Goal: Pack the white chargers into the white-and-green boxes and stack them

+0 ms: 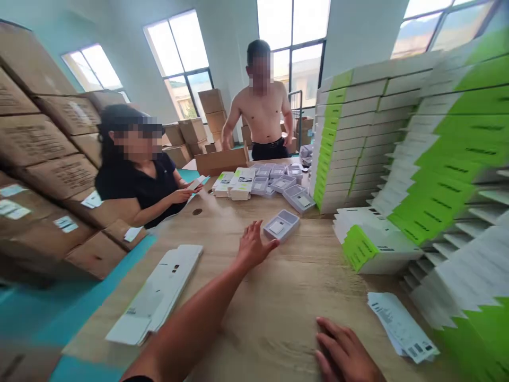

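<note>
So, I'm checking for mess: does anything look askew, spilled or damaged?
Only mild untidiness: the far trays sit at mixed angles, one tray lies apart from them beside the left hand, and the slips right of the right hand are fanned unevenly. No spill or damage stands out.

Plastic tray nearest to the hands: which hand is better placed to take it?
Probably the left hand: it is open beside the tray; the right hand is clearly farther away.

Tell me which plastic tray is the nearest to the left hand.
It is the frontmost tray, just beyond the left hand; the other trays are grouped farther back on the table.
</note>
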Action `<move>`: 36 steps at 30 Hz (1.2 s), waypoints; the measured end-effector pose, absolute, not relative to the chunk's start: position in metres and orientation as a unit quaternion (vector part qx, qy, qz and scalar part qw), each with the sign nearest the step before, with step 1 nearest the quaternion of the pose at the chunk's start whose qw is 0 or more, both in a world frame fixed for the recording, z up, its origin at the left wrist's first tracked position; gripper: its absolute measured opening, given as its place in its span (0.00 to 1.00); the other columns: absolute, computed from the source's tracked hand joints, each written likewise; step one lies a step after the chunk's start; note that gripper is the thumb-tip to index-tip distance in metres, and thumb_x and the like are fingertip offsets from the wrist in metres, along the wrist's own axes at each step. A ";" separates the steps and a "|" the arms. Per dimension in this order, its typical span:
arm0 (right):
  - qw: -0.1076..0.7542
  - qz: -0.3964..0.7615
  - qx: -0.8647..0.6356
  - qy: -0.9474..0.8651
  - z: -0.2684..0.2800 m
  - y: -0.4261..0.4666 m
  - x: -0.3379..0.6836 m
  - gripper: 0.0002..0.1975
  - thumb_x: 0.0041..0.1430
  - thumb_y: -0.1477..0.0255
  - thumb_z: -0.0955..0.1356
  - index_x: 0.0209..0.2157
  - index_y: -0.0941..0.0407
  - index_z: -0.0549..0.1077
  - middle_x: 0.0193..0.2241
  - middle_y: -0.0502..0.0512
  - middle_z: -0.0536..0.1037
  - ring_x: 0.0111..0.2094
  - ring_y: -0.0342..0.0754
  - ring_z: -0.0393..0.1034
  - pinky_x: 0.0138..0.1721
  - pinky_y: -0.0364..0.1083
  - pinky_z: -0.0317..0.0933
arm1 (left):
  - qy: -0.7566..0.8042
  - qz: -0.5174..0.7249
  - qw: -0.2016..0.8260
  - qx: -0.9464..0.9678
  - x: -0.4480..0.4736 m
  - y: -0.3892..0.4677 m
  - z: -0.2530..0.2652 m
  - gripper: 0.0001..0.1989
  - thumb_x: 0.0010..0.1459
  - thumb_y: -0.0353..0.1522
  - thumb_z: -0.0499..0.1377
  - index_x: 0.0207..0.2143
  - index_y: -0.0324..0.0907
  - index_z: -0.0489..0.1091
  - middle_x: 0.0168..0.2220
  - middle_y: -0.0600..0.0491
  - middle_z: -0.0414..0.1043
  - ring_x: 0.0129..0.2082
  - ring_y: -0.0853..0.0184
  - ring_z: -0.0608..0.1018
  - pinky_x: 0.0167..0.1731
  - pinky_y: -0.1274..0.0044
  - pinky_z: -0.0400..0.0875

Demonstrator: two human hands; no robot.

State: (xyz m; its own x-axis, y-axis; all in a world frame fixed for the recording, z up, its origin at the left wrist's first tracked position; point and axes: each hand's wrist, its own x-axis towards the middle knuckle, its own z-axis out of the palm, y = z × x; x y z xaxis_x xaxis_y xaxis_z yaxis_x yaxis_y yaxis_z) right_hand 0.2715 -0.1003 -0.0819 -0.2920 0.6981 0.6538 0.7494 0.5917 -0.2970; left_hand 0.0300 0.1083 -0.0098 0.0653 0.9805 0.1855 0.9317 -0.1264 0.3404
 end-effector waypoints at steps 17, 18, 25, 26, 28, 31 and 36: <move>0.424 0.349 -0.475 -0.688 -0.023 -0.097 0.214 0.18 0.66 0.57 0.68 0.49 0.53 0.78 0.45 0.61 0.83 0.39 0.53 0.79 0.38 0.51 0.76 | 0.691 0.257 0.022 0.675 -0.155 -0.064 0.039 0.19 0.64 0.46 0.56 0.52 0.47 0.70 0.53 0.47 0.74 0.55 0.54 0.77 0.53 0.67 0.73; 0.418 0.456 -0.446 -0.648 -0.011 -0.095 0.201 0.23 0.64 0.54 0.69 0.53 0.54 0.76 0.44 0.61 0.82 0.37 0.52 0.78 0.36 0.50 0.75 | 0.629 0.261 0.057 0.730 -0.136 -0.069 0.039 0.18 0.65 0.45 0.57 0.52 0.48 0.71 0.53 0.48 0.74 0.54 0.55 0.77 0.53 0.69 0.73; 0.485 0.748 -0.327 -0.312 -0.007 -0.099 0.162 0.30 0.55 0.43 0.72 0.39 0.58 0.77 0.26 0.54 0.76 0.25 0.45 0.69 0.21 0.42 0.65 | 0.433 0.203 0.062 0.876 -0.064 -0.097 0.032 0.65 0.34 0.55 0.74 0.71 0.48 0.51 0.66 0.37 0.62 0.62 0.39 0.69 0.59 0.52 0.66; 0.494 0.748 -0.321 -0.305 -0.012 -0.103 0.165 0.30 0.54 0.43 0.72 0.40 0.58 0.77 0.26 0.53 0.76 0.25 0.45 0.69 0.22 0.42 0.65 | 0.428 0.188 0.039 0.883 -0.061 -0.100 0.031 0.67 0.35 0.51 0.76 0.73 0.48 0.45 0.68 0.36 0.60 0.64 0.39 0.66 0.62 0.51 0.63; 0.468 0.754 -0.315 -0.337 -0.017 -0.107 0.173 0.32 0.52 0.43 0.73 0.39 0.59 0.78 0.25 0.54 0.77 0.24 0.45 0.69 0.23 0.43 0.66 | 0.421 0.181 -0.023 0.889 -0.055 -0.104 0.027 0.65 0.41 0.41 0.74 0.74 0.46 0.40 0.69 0.36 0.57 0.67 0.41 0.63 0.64 0.51 0.58; 0.391 0.742 -0.320 -0.440 -0.011 -0.108 0.188 0.29 0.51 0.45 0.75 0.35 0.60 0.80 0.24 0.53 0.77 0.23 0.44 0.68 0.25 0.42 0.64 | 0.389 0.190 -0.139 0.891 -0.053 -0.101 0.021 0.54 0.48 0.37 0.70 0.73 0.47 0.46 0.68 0.38 0.59 0.67 0.42 0.61 0.66 0.48 0.49; 0.402 0.665 -0.385 -0.497 -0.004 -0.103 0.204 0.29 0.51 0.43 0.74 0.30 0.59 0.81 0.23 0.54 0.79 0.29 0.49 0.72 0.30 0.43 0.61 | 0.302 0.213 -0.212 0.905 -0.063 -0.081 0.014 0.37 0.60 0.33 0.64 0.70 0.49 0.58 0.62 0.42 0.70 0.63 0.49 0.69 0.69 0.52 0.45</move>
